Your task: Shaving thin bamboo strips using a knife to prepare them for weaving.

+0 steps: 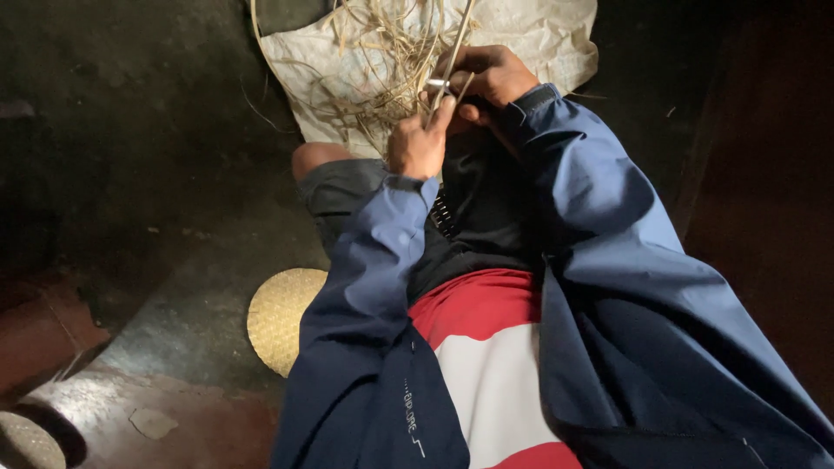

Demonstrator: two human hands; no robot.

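Note:
My left hand (419,143) and my right hand (486,80) meet above my knees. Both grip a thin pale cane strip (458,39) that rises toward the top edge. The left thumb presses against the strip near a small metal blade (437,83) held under the right hand's fingers. Loose dry fibre shavings (382,69) lie tangled just beyond the hands on a pale woven sack (539,30). Blue jacket sleeves cover both forearms.
A round woven straw mat (276,317) lies on the dark floor beside my left thigh. Another pale round object (26,441) shows at the bottom left corner. A reddish slab (43,334) sits at the left. The right side is dark.

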